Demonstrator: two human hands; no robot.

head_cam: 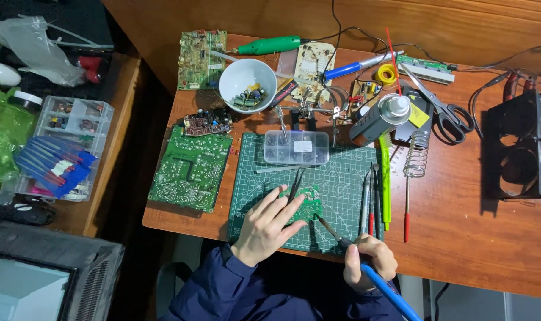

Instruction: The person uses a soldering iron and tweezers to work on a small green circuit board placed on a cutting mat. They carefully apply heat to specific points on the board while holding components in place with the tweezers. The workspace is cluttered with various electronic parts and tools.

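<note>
Wooden and crowded, the tabletop (460,238) carried a green cutting mat (336,178) at its near edge. On the mat lay a small green circuit board (309,207), just in front of the person. The left hand (267,229) rested on the board's left side, its grip closed on dark tweezers (296,183) whose tips met the board. The right hand (368,261) sat at the mat's near right corner, its grip wrapped around a blue-handled soldering iron (389,291), the tip (325,223) touching the board's lower right edge.

Just right of the board, several slim hand tools (374,196) lay side by side on the mat. At the mat's far edge sat a clear compartment box (297,147), with a spray can (380,119) lying tilted beside it. A large green circuit board (192,169) lay left of the mat. Farther back stood a white bowl (248,83) holding small components, and scissors (449,113) lay well to the right, near a coiled iron stand (418,154).
</note>
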